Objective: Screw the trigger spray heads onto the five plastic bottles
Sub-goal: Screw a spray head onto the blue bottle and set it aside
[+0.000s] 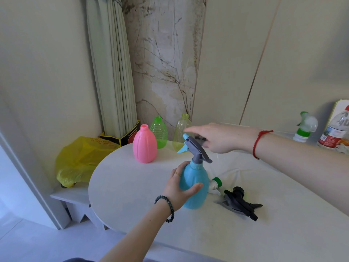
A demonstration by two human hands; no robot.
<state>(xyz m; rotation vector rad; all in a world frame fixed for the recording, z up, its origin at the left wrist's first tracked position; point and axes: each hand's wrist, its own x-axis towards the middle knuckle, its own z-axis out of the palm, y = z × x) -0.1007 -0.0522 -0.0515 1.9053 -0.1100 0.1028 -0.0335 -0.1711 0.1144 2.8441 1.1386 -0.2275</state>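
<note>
My left hand (179,188) grips the blue bottle (194,186), which stands upright on the white table (132,186) with a grey and blue trigger spray head (196,148) on its neck. Just behind and above that head hovers my right hand (213,138), flat, fingers apart, holding nothing. A pink bottle (144,146), a green bottle (159,132) and a pale yellow-green bottle (182,133) stand open-necked at the table's far edge. Loose on the table right of the blue bottle lie a white and green spray head (215,184) and dark grey spray heads (238,203).
A yellow plastic bag (79,159) sits on a low shelf left of the table beside a bundled curtain (113,72). At the far right, near the wall, stand a white bottle with a green spray head (304,129) and a labelled water bottle (338,129).
</note>
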